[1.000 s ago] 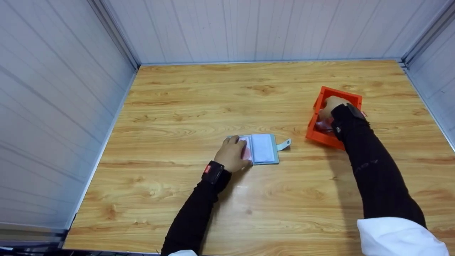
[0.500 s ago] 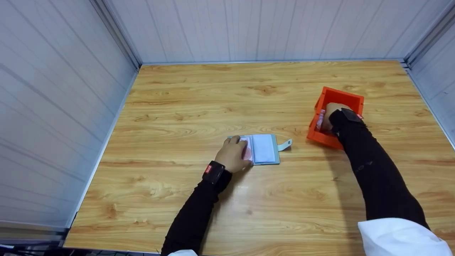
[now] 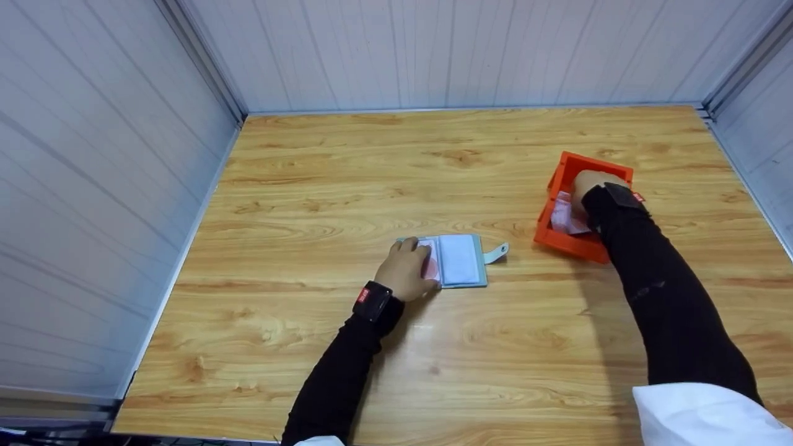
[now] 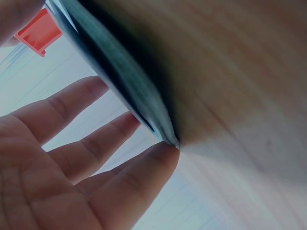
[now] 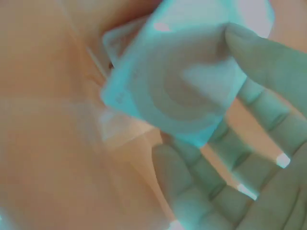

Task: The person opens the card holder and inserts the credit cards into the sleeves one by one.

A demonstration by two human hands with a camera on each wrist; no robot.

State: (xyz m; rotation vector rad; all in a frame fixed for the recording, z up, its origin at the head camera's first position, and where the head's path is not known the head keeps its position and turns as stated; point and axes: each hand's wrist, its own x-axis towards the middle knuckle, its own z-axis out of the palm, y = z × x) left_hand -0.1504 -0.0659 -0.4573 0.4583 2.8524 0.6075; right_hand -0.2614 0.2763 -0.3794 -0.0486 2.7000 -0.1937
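Observation:
A light-blue card holder (image 3: 460,260) lies spread on the table, its clear sleeves showing and its snap strap (image 3: 496,253) pointing right. Across its left page, where a pinkish card (image 3: 432,267) shows, my left hand (image 3: 403,271) rests. In the left wrist view, fairly straight fingers (image 4: 129,184) touch the holder's edge. My right hand (image 3: 588,187) is down inside an orange bin (image 3: 568,246). The right wrist view has its thumb and fingers pinching a pale card (image 5: 192,81) with a round picture, blurred. Another card (image 5: 125,38) sits behind it.
Pale pinkish cards or sleeves (image 3: 562,215) lie in the bin's near left part. The wood-grain table (image 3: 310,186) is bounded by a back panel (image 3: 396,56) and a left side panel (image 3: 93,186).
Inside the bin my right hand has dipped, then risen slightly and shifted right, exposing more of the pale items at its left. My left hand and the card holder stay put.

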